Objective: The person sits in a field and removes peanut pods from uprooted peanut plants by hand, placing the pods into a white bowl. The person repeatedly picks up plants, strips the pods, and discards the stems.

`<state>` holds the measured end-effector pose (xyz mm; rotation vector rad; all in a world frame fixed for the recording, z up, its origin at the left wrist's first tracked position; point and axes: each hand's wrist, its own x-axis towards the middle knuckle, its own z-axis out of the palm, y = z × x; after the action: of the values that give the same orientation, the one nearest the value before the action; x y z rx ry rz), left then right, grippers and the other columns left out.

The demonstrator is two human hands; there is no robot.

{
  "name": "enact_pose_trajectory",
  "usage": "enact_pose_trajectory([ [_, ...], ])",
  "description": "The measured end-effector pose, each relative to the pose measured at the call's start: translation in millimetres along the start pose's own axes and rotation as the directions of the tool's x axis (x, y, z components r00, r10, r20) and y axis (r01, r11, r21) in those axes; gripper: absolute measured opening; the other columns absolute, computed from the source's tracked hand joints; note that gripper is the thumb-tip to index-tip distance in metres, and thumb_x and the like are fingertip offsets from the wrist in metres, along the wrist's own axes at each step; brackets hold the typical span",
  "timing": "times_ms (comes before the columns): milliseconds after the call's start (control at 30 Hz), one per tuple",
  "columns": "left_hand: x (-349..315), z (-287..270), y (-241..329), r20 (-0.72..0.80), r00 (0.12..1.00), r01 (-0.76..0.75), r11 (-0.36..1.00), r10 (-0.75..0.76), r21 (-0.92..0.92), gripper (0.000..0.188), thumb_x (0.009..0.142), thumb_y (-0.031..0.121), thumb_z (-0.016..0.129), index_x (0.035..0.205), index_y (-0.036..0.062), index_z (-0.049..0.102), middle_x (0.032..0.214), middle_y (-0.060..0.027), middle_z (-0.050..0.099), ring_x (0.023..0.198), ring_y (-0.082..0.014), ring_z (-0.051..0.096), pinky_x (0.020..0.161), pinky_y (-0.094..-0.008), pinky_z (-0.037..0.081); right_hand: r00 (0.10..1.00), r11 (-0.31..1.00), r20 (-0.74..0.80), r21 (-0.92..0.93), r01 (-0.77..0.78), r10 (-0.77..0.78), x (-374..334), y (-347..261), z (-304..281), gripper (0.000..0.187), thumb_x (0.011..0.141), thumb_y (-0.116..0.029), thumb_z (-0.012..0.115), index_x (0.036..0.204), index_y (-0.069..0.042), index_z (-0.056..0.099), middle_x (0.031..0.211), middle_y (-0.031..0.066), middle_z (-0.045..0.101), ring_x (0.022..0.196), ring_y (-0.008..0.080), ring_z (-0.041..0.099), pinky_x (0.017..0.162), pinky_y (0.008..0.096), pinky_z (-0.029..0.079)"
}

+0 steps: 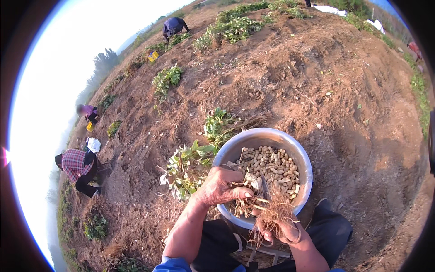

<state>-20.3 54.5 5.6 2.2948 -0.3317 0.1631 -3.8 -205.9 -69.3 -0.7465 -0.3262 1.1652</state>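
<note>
My left hand (222,187) is closed on the stems of an uprooted peanut plant (244,206), over the left part of a metal basin (304,158). The plant's tangled brown roots (277,212) hang over my right hand (286,230), at the basin's near rim. A grey metal blade (265,187) points up between the hands, in line with my right hand. My right fingers are curled around what seems to be this tool, but roots hide its handle. Loose peanuts (274,165) in their shells cover much of the basin's bottom.
Leafy peanut plants (188,170) lie left of the basin. A metal-framed stool (267,255) shows between my legs. Three people work across the sloping dirt field; the nearest wears a checked shirt (76,163). More green plants (235,28) lie in a far row.
</note>
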Motion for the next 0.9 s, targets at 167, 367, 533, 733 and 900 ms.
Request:
enact_pose_trajectory([
  [167,-6,6,2,0.023,0.995,0.104,0.986,-0.101,-0.128,0.056,0.078,0.051,0.075,0.065,0.0005,0.055,0.057,-0.0104,0.048,0.057,-0.0297,0.048,0.057,-0.0390,0.040,0.975,0.974,0.042,-0.053,0.222,-0.220,-4,1,-6,0.066,0.085,-0.045,0.072,0.126,0.004,0.052,0.100,0.0078,0.062,0.078,0.0103,0.059,0.063,0.0205,0.048],
  [367,-16,4,-9,0.023,0.981,0.187,0.901,-0.193,-0.392,0.057,0.086,0.053,0.068,0.067,0.0004,0.056,0.060,0.0006,0.044,0.061,-0.0105,0.039,0.055,-0.0344,0.035,0.998,0.996,-0.067,-0.086,-0.024,0.018,-1,-13,-2,0.050,0.086,-0.026,0.076,0.122,0.002,0.055,0.103,0.0032,0.060,0.090,0.0106,0.056,0.074,0.0233,0.047],
  [533,-16,5,-15,0.057,0.983,0.181,0.919,-0.172,-0.351,0.056,0.085,0.052,0.070,0.067,0.0007,0.057,0.058,-0.0002,0.045,0.060,-0.0103,0.041,0.056,-0.0336,0.036,0.998,0.992,-0.061,-0.120,-0.032,0.025,0,-10,-2,0.056,0.084,-0.019,0.077,0.129,0.001,0.050,0.109,0.0030,0.059,0.092,0.0114,0.055,0.077,0.0237,0.046],
  [733,-11,-2,-1,0.180,0.965,0.238,0.924,-0.191,-0.300,0.053,0.084,0.048,0.073,0.070,-0.0018,0.060,0.056,-0.0072,0.047,0.056,-0.0142,0.043,0.054,-0.0360,0.039,0.985,0.947,-0.064,-0.291,0.136,-0.161,2,-7,-5,0.053,0.085,-0.014,0.069,0.132,0.003,0.051,0.125,0.0104,0.059,0.113,0.0162,0.055,0.101,0.0326,0.040],
  [900,-16,7,-11,0.222,0.957,0.247,0.928,-0.188,-0.278,0.053,0.081,0.048,0.074,0.067,-0.0005,0.058,0.057,-0.0045,0.048,0.057,-0.0141,0.043,0.056,-0.0346,0.038,0.963,0.964,-0.059,0.017,0.266,-0.264,-8,8,-7,0.055,0.083,-0.018,0.074,0.129,0.004,0.053,0.121,0.0088,0.060,0.108,0.0144,0.055,0.096,0.0321,0.043],
])
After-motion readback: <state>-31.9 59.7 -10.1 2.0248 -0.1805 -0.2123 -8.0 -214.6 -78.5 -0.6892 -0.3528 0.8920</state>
